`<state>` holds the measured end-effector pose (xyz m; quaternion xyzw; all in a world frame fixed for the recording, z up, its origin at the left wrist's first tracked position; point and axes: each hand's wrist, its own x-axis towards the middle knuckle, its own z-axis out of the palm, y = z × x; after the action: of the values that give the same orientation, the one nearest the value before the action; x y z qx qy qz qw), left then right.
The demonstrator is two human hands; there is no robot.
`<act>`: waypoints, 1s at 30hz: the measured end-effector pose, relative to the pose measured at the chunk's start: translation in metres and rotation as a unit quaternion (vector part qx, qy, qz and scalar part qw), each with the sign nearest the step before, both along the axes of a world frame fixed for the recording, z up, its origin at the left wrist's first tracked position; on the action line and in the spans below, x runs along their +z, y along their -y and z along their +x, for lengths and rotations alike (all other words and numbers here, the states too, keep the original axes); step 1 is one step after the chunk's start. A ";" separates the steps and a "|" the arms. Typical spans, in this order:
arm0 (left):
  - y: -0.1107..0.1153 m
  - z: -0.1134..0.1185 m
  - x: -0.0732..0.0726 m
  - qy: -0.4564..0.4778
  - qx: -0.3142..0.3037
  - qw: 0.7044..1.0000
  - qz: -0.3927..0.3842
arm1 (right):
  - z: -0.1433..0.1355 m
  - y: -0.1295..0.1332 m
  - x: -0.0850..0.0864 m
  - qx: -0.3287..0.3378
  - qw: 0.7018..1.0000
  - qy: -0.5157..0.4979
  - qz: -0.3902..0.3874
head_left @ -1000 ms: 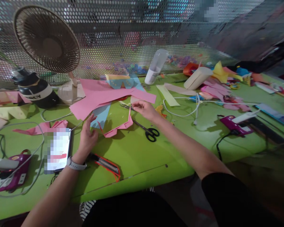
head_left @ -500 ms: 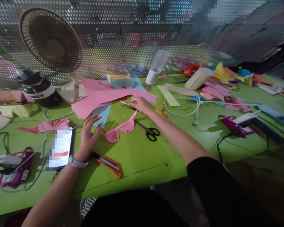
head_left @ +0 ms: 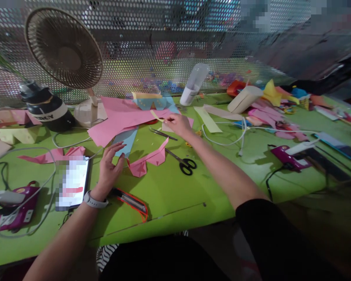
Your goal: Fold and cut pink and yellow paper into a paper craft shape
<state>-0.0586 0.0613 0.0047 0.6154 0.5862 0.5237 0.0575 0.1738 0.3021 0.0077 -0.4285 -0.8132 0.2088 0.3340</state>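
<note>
My right hand (head_left: 178, 124) pinches a narrow pale-yellow paper strip (head_left: 155, 116) above the edge of the pink paper (head_left: 119, 111). Just below it on the table lies a slim metal tool like tweezers (head_left: 163, 134). My left hand (head_left: 111, 166) is open, fingers spread, and holds nothing. It is close to a blue paper strip (head_left: 128, 142) and a folded pink paper shape (head_left: 148, 160) like small glasses. Black-handled scissors (head_left: 183, 163) lie right of that shape. An orange-edged utility knife (head_left: 131, 203) rests near my left wrist.
A phone (head_left: 74, 181) lies left of my left hand. Behind stand a fan (head_left: 64, 48), a dark bottle (head_left: 49, 107) and a clear-topped bottle (head_left: 195, 84). A white cable (head_left: 222, 142) and a purple glue gun or power device (head_left: 292, 158) are at right.
My right hand has lifted slightly and moved right, raising the yellow strip off the table and uncovering the tweezer-like tool. My left hand has stayed in place.
</note>
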 end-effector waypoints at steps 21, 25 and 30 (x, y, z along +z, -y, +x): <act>0.019 0.021 0.034 0.307 -0.097 0.932 -0.167 | -0.002 0.151 0.029 0.283 0.888 0.031 0.362; 0.018 0.025 0.032 0.307 -0.080 0.935 -0.156 | 0.005 0.156 0.031 0.251 0.951 -0.035 0.176; 0.024 0.036 0.028 0.180 -0.053 0.976 -0.113 | 0.001 0.171 0.036 0.235 0.926 -0.143 -0.258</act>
<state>-0.0227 0.0373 0.0326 0.5312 0.5880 0.5525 0.2585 0.1746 0.1307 0.0438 -0.2625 -0.7520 0.5430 0.2659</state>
